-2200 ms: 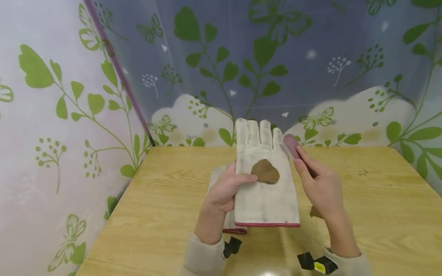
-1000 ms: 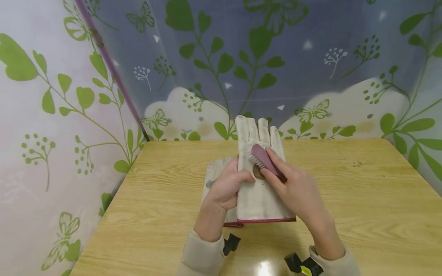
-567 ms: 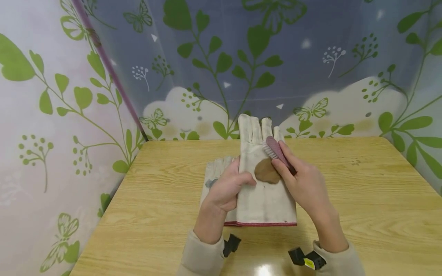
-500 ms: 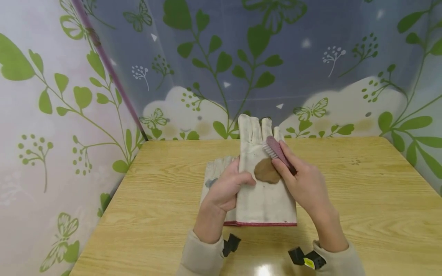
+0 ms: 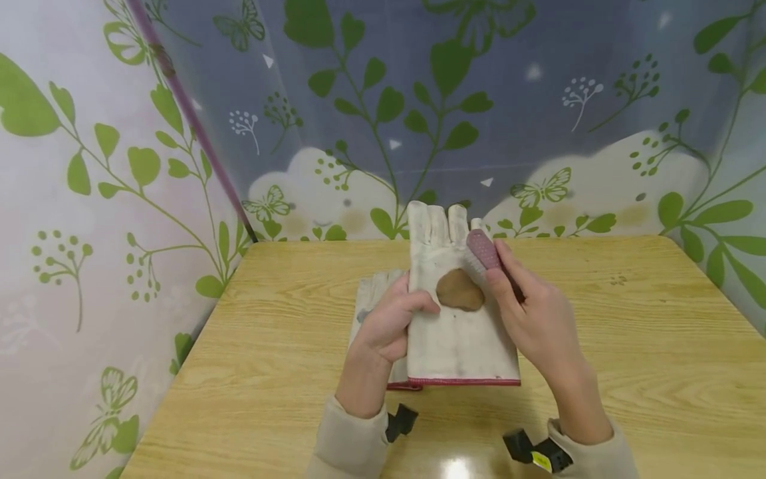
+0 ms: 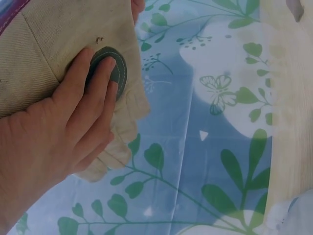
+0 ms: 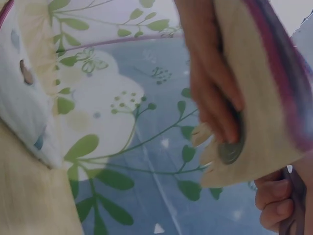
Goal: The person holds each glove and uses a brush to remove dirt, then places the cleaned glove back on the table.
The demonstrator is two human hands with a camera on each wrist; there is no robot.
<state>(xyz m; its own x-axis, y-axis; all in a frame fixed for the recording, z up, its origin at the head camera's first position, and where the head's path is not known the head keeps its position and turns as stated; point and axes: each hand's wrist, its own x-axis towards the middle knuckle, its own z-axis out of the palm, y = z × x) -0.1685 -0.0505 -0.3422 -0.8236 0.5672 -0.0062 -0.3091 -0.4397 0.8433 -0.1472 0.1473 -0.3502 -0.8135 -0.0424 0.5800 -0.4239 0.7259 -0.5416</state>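
My left hand [image 5: 385, 326] grips a cream work glove [image 5: 463, 349] with a red-edged cuff and holds it upright above the table. The thumb lies on the near face, beside a brown patch [image 5: 459, 290]. In the left wrist view, the fingers spread over a dark green oval patch [image 6: 121, 73] on the glove's other face. My right hand [image 5: 541, 322] holds a small pink scrubbing brush [image 5: 482, 250] with pale bristles. The bristles sit at the glove's right side, under the little finger and near the brown patch; whether they touch the cloth I cannot tell.
A second cream glove [image 5: 366, 296] lies on the wooden table [image 5: 269, 372] behind the left hand, partly hidden. A patterned curtain [image 5: 335, 133] closes off the back and sides. Black devices [image 5: 399, 426] are worn at both wrists.
The brush came from the glove's right edge to over the brown patch, then back up and right. Over the last half second the glove shifted slightly left, uncovering more of the patch.
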